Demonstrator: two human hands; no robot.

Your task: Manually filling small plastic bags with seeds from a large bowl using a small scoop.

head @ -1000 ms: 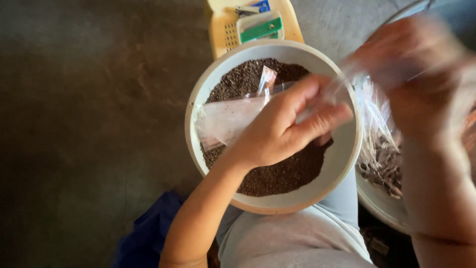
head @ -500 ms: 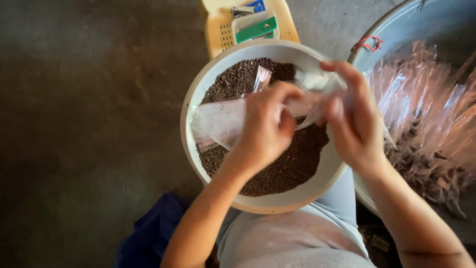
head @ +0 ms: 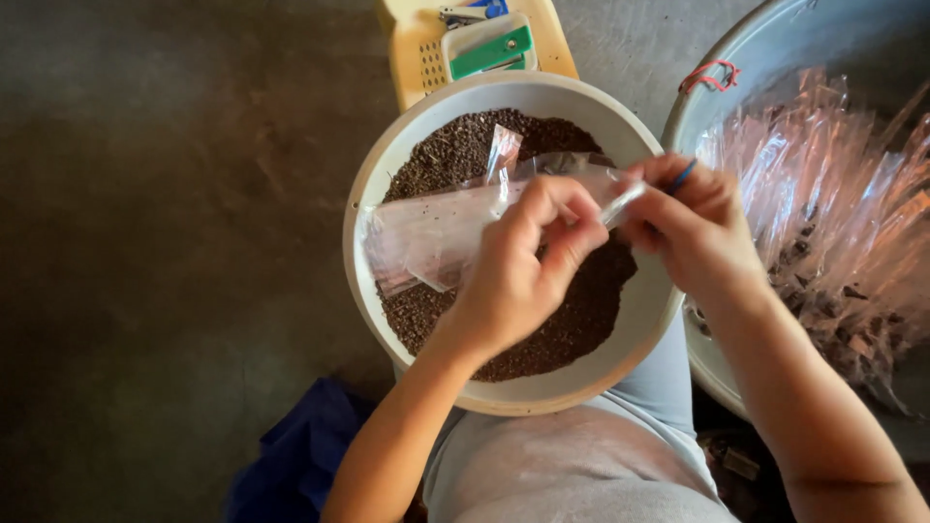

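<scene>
Head view, only one. Centre of frame: white round bowl (head: 639, 324) resting on the person's lap, filled w/ dark brown granular stuff (head: 581, 310).

Left hand (head: 518, 276) sits centre frame, over the bowl, fingers curled tight round a clear plastic bag (head: 436, 232). Bag runs from the grip out toward centre-left, lying flat-ish above the granules, wide end near the bowl's left rim. Its neck passes through the left fist and comes out on the right side as a thin twisted bit.

Right hand (head: 693, 228) is centre-right, just beside the left, fingertips pinched shut on that twisted neck. A blue rubber band (head: 682, 175) shows on top of the right fingers. So the bag lies mostly left of both grips; only the narrow neck sits between the two hands.

A small clear packet (head: 503, 153) stands stuck in the granules, upper part of bowl, just above the bag.

Right edge of frame: big metal basin (head: 722, 107) holding many clear bags (head: 833, 213) w/ dark contents; a red rubber band (head: 708, 74) lies on its rim, upper right.

Top centre: yellow plastic stool (head: 417, 58) w/ a green-and-white item (head: 489, 48) on it.

Lower left: blue cloth (head: 300, 455) on dark floor (head: 145, 242).
</scene>
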